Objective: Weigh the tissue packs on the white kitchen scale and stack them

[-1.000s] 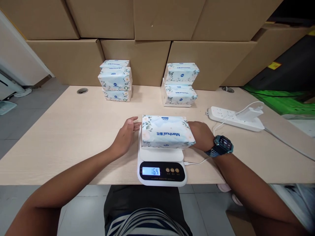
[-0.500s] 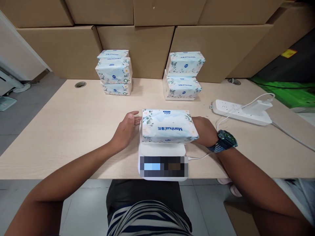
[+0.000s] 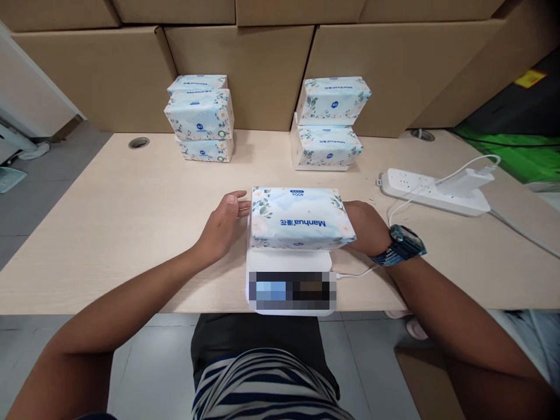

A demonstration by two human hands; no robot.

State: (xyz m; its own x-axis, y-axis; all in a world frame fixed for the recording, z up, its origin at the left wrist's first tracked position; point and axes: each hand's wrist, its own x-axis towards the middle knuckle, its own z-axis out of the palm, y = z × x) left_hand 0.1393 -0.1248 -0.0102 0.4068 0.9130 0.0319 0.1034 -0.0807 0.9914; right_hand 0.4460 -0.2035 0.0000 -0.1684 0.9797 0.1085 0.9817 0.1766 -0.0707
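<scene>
A soft pack of tissues [image 3: 301,213], pale blue and white with printed flowers, rests on a white kitchen scale [image 3: 289,259] near the table's front edge. The scale's display is pixelated. To the left is my left hand [image 3: 223,227], its fingers stretched out and their tips close to the scale's left side; I cannot tell whether they touch it. My right hand [image 3: 365,226], below a dark wristwatch, lies at the pack's right end. Its fingers are hidden behind the pack, so their grip does not show.
Tissue packs are stacked at the back left [image 3: 199,114] and back right [image 3: 335,105], before a wall of cardboard boxes [image 3: 236,76]. A white power strip [image 3: 433,192] with a plugged-in charger lies on the right. A thin white cable [image 3: 359,274] reaches the scale. Part of another person shows at lower right.
The camera view has shifted slightly, so the table sits a little higher in the picture. Both hands, the tissue pack and the scale keep their places relative to one another.
</scene>
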